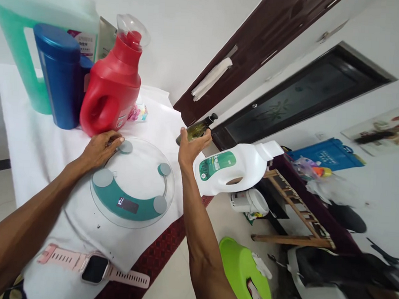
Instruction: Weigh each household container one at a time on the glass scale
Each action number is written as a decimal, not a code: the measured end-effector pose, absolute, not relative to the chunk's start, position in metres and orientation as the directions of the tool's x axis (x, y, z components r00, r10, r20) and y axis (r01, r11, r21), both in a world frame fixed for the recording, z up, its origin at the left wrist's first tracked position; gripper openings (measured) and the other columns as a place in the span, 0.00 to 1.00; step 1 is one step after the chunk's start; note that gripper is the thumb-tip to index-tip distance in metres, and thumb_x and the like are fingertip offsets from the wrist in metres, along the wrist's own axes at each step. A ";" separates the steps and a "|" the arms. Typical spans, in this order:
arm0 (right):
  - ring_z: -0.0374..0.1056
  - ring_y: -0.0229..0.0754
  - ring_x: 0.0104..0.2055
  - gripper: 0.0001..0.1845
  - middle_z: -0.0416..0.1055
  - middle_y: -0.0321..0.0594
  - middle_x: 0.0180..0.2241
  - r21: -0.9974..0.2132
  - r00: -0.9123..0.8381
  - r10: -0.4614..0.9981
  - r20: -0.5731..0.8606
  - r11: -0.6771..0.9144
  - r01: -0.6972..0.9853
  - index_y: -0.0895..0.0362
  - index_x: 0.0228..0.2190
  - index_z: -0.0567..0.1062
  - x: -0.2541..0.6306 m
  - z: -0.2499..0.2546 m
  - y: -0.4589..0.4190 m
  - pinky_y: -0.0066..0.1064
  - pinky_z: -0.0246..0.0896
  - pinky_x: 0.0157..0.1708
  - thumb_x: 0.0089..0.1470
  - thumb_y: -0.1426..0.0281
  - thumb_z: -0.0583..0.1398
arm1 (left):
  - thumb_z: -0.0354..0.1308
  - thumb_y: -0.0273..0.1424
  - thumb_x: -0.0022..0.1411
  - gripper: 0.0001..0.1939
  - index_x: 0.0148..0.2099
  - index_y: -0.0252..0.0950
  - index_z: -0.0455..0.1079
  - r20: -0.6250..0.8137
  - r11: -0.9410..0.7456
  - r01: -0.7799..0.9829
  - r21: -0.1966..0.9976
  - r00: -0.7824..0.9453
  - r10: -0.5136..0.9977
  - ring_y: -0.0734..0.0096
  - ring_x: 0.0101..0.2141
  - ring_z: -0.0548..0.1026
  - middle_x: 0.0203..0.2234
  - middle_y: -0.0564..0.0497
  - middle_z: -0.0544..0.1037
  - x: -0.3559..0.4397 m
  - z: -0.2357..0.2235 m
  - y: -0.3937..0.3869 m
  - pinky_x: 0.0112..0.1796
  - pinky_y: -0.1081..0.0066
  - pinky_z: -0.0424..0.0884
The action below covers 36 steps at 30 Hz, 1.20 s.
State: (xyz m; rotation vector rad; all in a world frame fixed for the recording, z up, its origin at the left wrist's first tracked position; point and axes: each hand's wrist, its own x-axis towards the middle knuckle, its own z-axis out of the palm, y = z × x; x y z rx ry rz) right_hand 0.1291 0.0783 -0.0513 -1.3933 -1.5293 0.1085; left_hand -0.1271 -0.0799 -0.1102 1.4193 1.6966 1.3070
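A round glass bathroom scale (128, 206) with a green band and a lit display lies on the white cloth (169, 120). My left hand (101, 149) is closed at the scale's far left rim, fingertips by a grey pad, just in front of the red detergent bottle (118, 77). In my right hand (193, 148) is a small dark green bottle (198, 130) with a black cap, held tilted at the table's far right edge. Close by the right forearm, a white laundry detergent bottle (240, 168) with a green label appears tipped sideways in this view.
A blue bottle (61, 82) and a large green-liquid jug (42, 92) stand at back left. A pink-strapped smartwatch (95, 268) lies at the front. Beyond the table are a white bucket (250, 201), a lime-green tub (228, 255) and a wooden-framed stand (291, 241).
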 end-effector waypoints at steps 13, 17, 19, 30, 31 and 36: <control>0.72 0.60 0.64 0.40 0.77 0.61 0.58 -0.846 0.418 0.859 0.295 0.031 0.533 0.60 0.61 0.69 0.140 -0.047 0.180 0.54 0.73 0.61 0.55 0.52 0.71 | 0.55 0.59 0.67 0.29 0.46 0.37 0.77 0.142 -0.046 0.332 0.942 -0.274 0.951 0.54 0.38 0.82 0.40 0.43 0.84 -0.125 -0.112 -0.077 0.42 0.58 0.81; 0.79 0.57 0.54 0.30 0.80 0.53 0.51 -0.865 0.424 0.851 0.310 0.067 0.497 0.59 0.55 0.71 0.137 -0.051 0.178 0.50 0.76 0.56 0.54 0.61 0.70 | 0.55 0.57 0.70 0.27 0.46 0.37 0.77 0.155 -0.056 0.338 0.940 -0.274 0.949 0.53 0.38 0.82 0.39 0.43 0.84 -0.125 -0.114 -0.077 0.41 0.58 0.79; 0.79 0.56 0.53 0.29 0.80 0.53 0.52 -0.872 0.415 0.846 0.334 0.111 0.477 0.60 0.56 0.70 0.137 -0.053 0.166 0.50 0.77 0.56 0.55 0.63 0.67 | 0.55 0.56 0.70 0.26 0.45 0.37 0.77 0.157 -0.056 0.342 0.938 -0.276 0.948 0.53 0.38 0.82 0.39 0.42 0.84 -0.125 -0.114 -0.077 0.40 0.58 0.78; 0.76 0.58 0.60 0.34 0.77 0.47 0.56 -0.754 -0.178 0.802 0.570 0.597 0.276 0.51 0.58 0.74 0.150 -0.003 0.021 0.59 0.72 0.61 0.56 0.46 0.66 | 0.54 0.56 0.70 0.29 0.47 0.35 0.78 0.177 -0.079 0.359 0.930 -0.250 0.952 0.53 0.38 0.81 0.40 0.41 0.83 -0.126 -0.116 -0.079 0.41 0.58 0.78; 0.76 0.58 0.59 0.33 0.77 0.47 0.55 -0.787 -0.218 0.817 0.534 0.575 0.225 0.51 0.57 0.76 0.144 -0.002 0.006 0.59 0.72 0.60 0.56 0.47 0.67 | 0.54 0.57 0.70 0.30 0.47 0.34 0.78 0.180 -0.083 0.356 0.931 -0.250 0.951 0.53 0.38 0.80 0.40 0.41 0.83 -0.127 -0.117 -0.079 0.41 0.58 0.78; 0.77 0.53 0.53 0.27 0.80 0.41 0.52 -0.905 -0.308 0.868 0.390 0.423 0.049 0.48 0.50 0.78 0.118 -0.014 -0.048 0.52 0.73 0.57 0.51 0.52 0.74 | 0.53 0.56 0.71 0.29 0.47 0.33 0.78 0.199 -0.116 0.324 0.939 -0.237 0.951 0.54 0.40 0.79 0.40 0.41 0.82 -0.127 -0.119 -0.080 0.42 0.59 0.79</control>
